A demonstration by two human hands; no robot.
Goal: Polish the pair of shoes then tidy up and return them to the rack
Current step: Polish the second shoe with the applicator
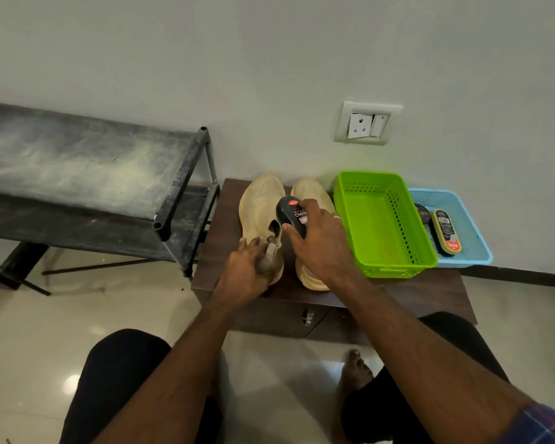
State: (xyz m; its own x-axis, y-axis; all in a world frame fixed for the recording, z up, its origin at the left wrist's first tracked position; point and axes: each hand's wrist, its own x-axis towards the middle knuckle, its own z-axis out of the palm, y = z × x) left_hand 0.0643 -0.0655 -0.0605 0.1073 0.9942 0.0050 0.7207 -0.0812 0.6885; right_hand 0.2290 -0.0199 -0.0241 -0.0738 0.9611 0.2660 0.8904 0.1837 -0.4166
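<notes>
Both shoes lying lengthwise, toes pointing away toward wall. Left hand [244, 267] gripping left shoe [261, 216] heel; right hand [318, 241] holding polish bottle [293, 214] above right shoe [311, 193], hiding its middle.

Cream shoes [260, 216], black polish bottle [293, 214], green basket [383, 225], blue basket [471, 232].

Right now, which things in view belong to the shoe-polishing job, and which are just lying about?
Part of the job:
- left shoe, gripped at the heel by the left hand
- right shoe
- black polish bottle, held in the right hand
- brush in the blue basket
- shoe rack

Lying about:
- green basket
- wall socket
</notes>
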